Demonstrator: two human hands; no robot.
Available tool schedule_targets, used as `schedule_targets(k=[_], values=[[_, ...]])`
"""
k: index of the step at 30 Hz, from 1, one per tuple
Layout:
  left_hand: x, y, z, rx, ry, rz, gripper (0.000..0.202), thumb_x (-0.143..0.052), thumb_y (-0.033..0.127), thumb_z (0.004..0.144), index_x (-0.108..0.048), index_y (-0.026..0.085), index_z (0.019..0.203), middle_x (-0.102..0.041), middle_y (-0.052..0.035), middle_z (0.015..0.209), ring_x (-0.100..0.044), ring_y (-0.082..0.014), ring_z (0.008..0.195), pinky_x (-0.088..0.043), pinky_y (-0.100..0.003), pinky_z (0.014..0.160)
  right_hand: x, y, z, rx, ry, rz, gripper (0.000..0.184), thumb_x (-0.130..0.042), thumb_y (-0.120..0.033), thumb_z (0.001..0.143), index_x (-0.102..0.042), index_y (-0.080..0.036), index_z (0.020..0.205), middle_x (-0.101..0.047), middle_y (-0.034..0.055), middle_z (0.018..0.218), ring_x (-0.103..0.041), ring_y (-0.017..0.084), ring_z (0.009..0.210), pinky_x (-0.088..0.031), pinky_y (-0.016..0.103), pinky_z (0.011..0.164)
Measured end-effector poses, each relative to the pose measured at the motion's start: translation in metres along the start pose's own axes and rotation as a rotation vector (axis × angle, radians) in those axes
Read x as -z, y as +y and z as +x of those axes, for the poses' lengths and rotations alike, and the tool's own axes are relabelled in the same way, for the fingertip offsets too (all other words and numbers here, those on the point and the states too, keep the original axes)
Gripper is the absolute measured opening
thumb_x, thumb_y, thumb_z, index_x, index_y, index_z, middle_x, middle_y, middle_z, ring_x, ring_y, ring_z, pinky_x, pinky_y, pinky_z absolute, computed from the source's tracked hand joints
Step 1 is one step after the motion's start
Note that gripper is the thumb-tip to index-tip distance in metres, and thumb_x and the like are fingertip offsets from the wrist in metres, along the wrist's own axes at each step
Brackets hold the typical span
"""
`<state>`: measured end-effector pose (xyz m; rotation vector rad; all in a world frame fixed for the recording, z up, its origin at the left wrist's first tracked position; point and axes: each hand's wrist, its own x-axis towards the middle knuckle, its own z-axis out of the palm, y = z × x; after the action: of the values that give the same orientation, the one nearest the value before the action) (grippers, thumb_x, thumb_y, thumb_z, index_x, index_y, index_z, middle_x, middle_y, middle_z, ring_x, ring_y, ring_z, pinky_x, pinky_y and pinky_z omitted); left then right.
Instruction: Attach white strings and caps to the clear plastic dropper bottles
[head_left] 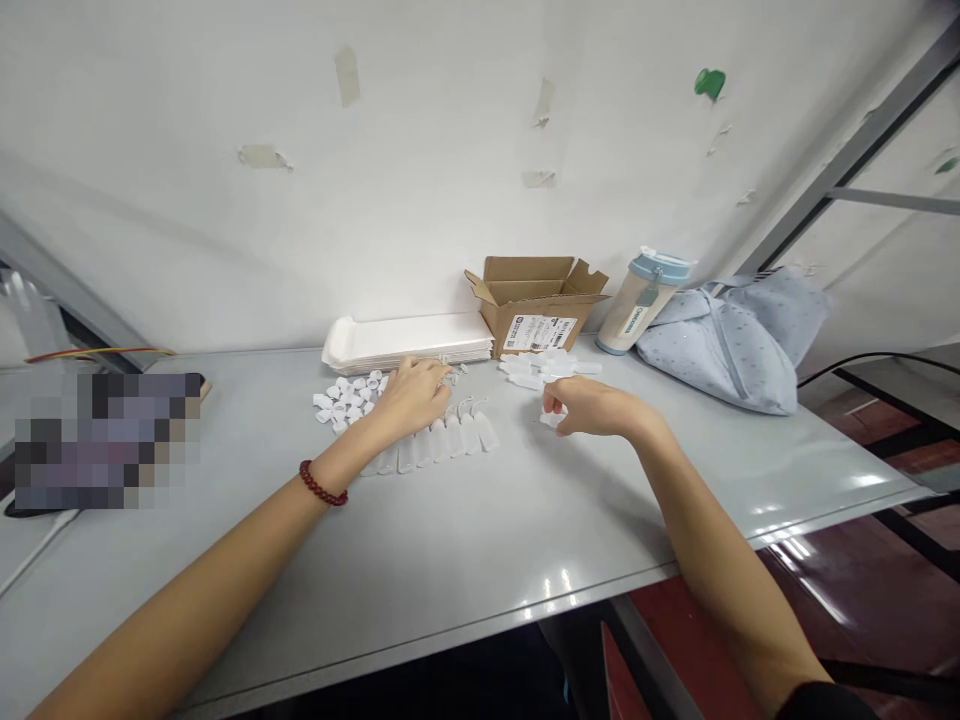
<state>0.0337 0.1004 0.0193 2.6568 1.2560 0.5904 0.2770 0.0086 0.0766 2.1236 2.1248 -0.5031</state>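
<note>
My left hand [415, 394], a dark red beaded bracelet at its wrist, reaches over the table with fingers and thumb apart. Its fingertips are at a few small clear pieces [459, 371], too small to name. Below it lies a row of frosted plastic tubes [438, 440], some with thin wire-like loops at their upper ends. White plastic caps [345, 398] are heaped left of that hand. My right hand [589, 405] is curled, thumb and finger pinching a small translucent plastic piece [553, 418] close to the tabletop. Loose translucent plastic pieces [544, 368] lie just beyond it.
Along the wall stand a stack of white padded envelopes [420, 338], an open cardboard box [536, 315], a tumbler [641, 305] and a light blue cloth bag [724, 345]. A blurred-out device [109, 440] with a white cable lies left. The grey table's [480, 560] front edge runs near me.
</note>
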Motion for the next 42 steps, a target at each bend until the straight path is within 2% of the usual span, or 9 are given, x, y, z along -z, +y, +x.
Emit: schedule_targets(k=[4, 9, 13, 16, 20, 25, 28, 33, 42], values=[[-0.004, 0.002, -0.002, 0.004, 0.001, 0.003, 0.039, -0.042, 0.025, 0.082, -0.062, 0.016, 0.115, -0.061, -0.0112, 0.124, -0.049, -0.0319, 0.110, -0.042, -0.049, 0.089, -0.001, -0.006, 0.000, -0.040, 0.027, -0.075, 0.021, -0.065, -0.005, 0.063, -0.066, -0.018, 0.080, -0.065, 0.0097, 0.089, -0.060, 0.020, 0.068, -0.037, 0.025, 0.048], [0.004, 0.000, 0.000, 0.022, 0.019, -0.033, 0.044, -0.042, 0.024, 0.082, -0.059, 0.016, 0.121, -0.059, -0.0099, 0.129, -0.047, -0.0315, 0.117, -0.041, -0.049, 0.094, -0.003, -0.011, 0.001, -0.059, 0.038, -0.117, 0.019, -0.062, -0.003, 0.065, -0.067, -0.017, 0.076, -0.064, 0.0114, 0.084, -0.057, 0.019, 0.060, -0.033, 0.026, 0.047], [0.015, -0.001, 0.003, 0.052, 0.046, -0.068, 0.046, -0.042, 0.025, 0.082, -0.058, 0.016, 0.124, -0.058, -0.0081, 0.131, -0.047, -0.0310, 0.119, -0.040, -0.048, 0.097, -0.005, -0.012, 0.002, -0.042, 0.042, -0.117, 0.022, -0.061, -0.003, 0.064, -0.067, -0.017, 0.080, -0.065, 0.0119, 0.086, -0.059, 0.021, 0.066, -0.034, 0.027, 0.049], [0.023, 0.000, 0.004, 0.084, 0.061, -0.113, 0.049, -0.042, 0.025, 0.081, -0.055, 0.014, 0.127, -0.056, -0.0081, 0.134, -0.045, -0.0299, 0.124, -0.042, -0.045, 0.097, -0.007, -0.009, 0.004, -0.004, 0.053, -0.092, 0.023, -0.061, -0.009, 0.067, -0.066, -0.018, 0.088, -0.065, 0.0100, 0.092, -0.060, 0.022, 0.075, -0.037, 0.027, 0.053], [0.034, 0.002, 0.003, 0.106, 0.098, -0.210, 0.051, -0.044, 0.022, 0.080, -0.053, 0.016, 0.129, -0.052, -0.0071, 0.138, -0.041, -0.0276, 0.128, -0.045, -0.044, 0.096, -0.010, -0.007, 0.007, 0.115, 0.159, 0.031, 0.017, -0.059, -0.018, 0.074, -0.063, -0.017, 0.091, -0.064, 0.0089, 0.098, -0.060, 0.022, 0.083, -0.042, 0.028, 0.064], [0.044, 0.006, -0.001, 0.028, 0.145, -0.251, 0.045, -0.046, 0.019, 0.078, -0.060, 0.019, 0.121, -0.059, -0.0046, 0.130, -0.046, -0.0242, 0.124, -0.045, -0.043, 0.098, -0.016, -0.017, 0.012, 0.309, 0.391, 0.225, 0.014, -0.056, -0.019, 0.081, -0.061, -0.014, 0.094, -0.063, 0.0088, 0.095, -0.059, 0.020, 0.086, -0.045, 0.029, 0.072], [0.047, 0.011, -0.005, -0.079, 0.100, -0.231, 0.041, -0.047, 0.017, 0.076, -0.065, 0.018, 0.113, -0.065, -0.0049, 0.121, -0.050, -0.0239, 0.120, -0.045, -0.042, 0.099, -0.022, -0.023, 0.018, 0.360, 0.478, 0.321, 0.015, -0.056, -0.019, 0.083, -0.061, -0.015, 0.096, -0.063, 0.0085, 0.097, -0.060, 0.019, 0.084, -0.047, 0.029, 0.071], [0.045, 0.022, -0.010, -0.252, -0.017, -0.165, 0.043, -0.046, 0.016, 0.077, -0.062, 0.015, 0.117, -0.064, -0.0061, 0.122, -0.050, -0.0253, 0.117, -0.045, -0.044, 0.099, -0.031, -0.026, 0.025, 0.400, 0.530, 0.339, 0.019, -0.058, -0.017, 0.083, -0.062, -0.015, 0.102, -0.061, 0.0091, 0.099, -0.062, 0.019, 0.081, -0.049, 0.031, 0.069], [0.042, 0.031, -0.013, -0.305, -0.072, -0.185, 0.039, -0.047, 0.015, 0.077, -0.064, 0.015, 0.111, -0.067, -0.0063, 0.117, -0.052, -0.0248, 0.114, -0.046, -0.043, 0.096, -0.036, -0.026, 0.027, 0.460, 0.594, 0.265, 0.022, -0.057, -0.013, 0.084, -0.060, -0.015, 0.106, -0.059, 0.0101, 0.098, -0.060, 0.021, 0.084, -0.049, 0.033, 0.069]])
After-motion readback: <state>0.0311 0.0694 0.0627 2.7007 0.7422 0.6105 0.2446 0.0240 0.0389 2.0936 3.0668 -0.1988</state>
